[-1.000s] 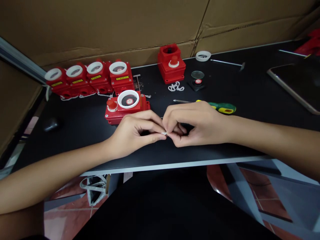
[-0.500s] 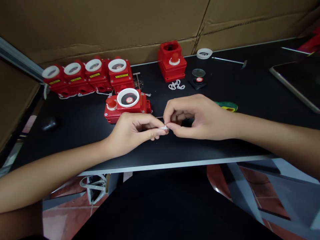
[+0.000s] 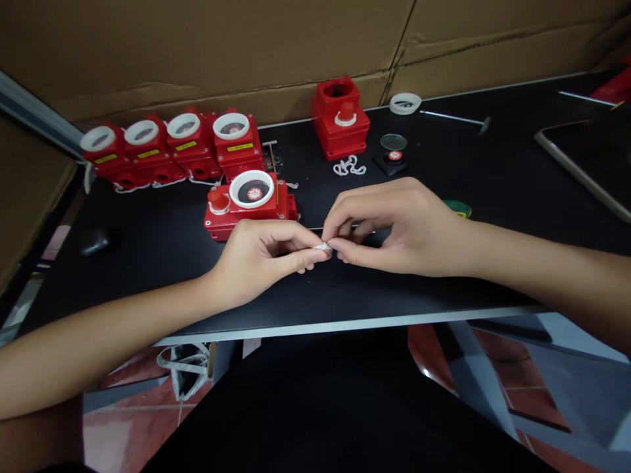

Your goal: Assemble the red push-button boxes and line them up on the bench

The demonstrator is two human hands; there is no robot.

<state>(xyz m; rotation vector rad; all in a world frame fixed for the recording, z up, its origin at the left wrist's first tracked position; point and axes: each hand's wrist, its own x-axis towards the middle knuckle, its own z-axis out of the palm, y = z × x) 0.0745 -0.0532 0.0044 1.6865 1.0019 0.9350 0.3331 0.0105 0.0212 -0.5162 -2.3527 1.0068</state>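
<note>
Between thumb and fingers, my left hand (image 3: 259,263) pinches a small white piece (image 3: 323,247), perhaps cord. The fingertips of my right hand (image 3: 399,226) meet its right end in a pinch; what they hold is too small to name. Just behind my left hand lies a red box (image 3: 229,226) with a white ring, a round dark window and a red knob. A loop of white cord (image 3: 350,166) rests in front of another red box (image 3: 340,135), whose round opening has no ring.
Several red boxes (image 3: 239,154) with white rings line the back left. At the back right are a white ring (image 3: 405,104), a clear disc (image 3: 394,142), a thin metal tool (image 3: 453,118) and a flat dark device (image 3: 591,161). A black mouse (image 3: 94,242) sits left.
My right hand has tilted slightly and now covers more of the green and yellow handle behind it. My left hand keeps its pinch on the white piece, nearly unmoved.
</note>
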